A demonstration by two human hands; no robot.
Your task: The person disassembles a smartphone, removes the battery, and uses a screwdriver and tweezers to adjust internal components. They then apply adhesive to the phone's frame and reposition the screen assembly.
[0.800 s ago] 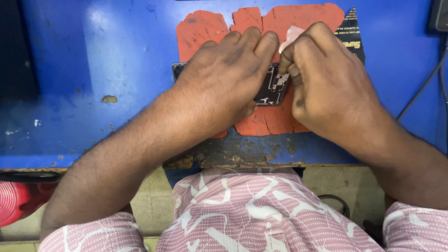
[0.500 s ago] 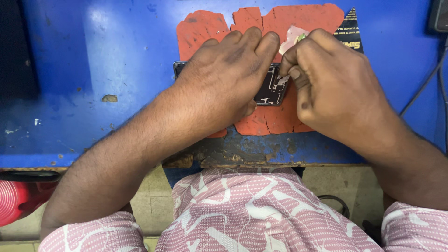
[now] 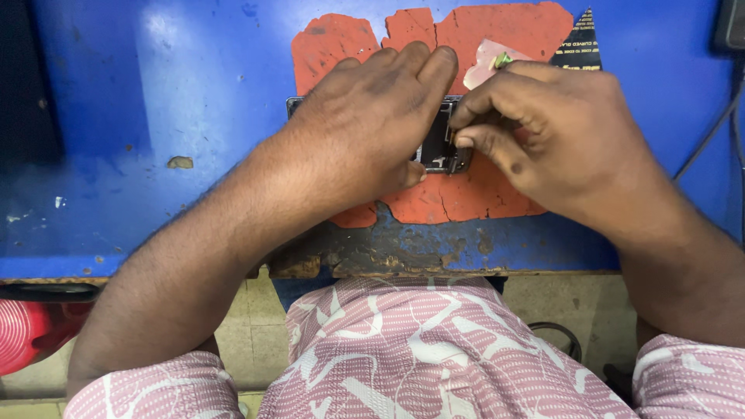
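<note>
The left hand [image 3: 365, 132] lies spread, pressing a flat black opened handset [image 3: 438, 147] onto the cracked orange mat [image 3: 466, 198]. The right hand [image 3: 559, 132] pinches at its exposed end; disassembly appears underway, unfinished.

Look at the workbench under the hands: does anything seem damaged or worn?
Yes. The orange mat under the left hand and right hand is cracked, with ragged, broken edges. The blue bench top is chipped, and its front edge is worn to bare, dark patches.
</note>
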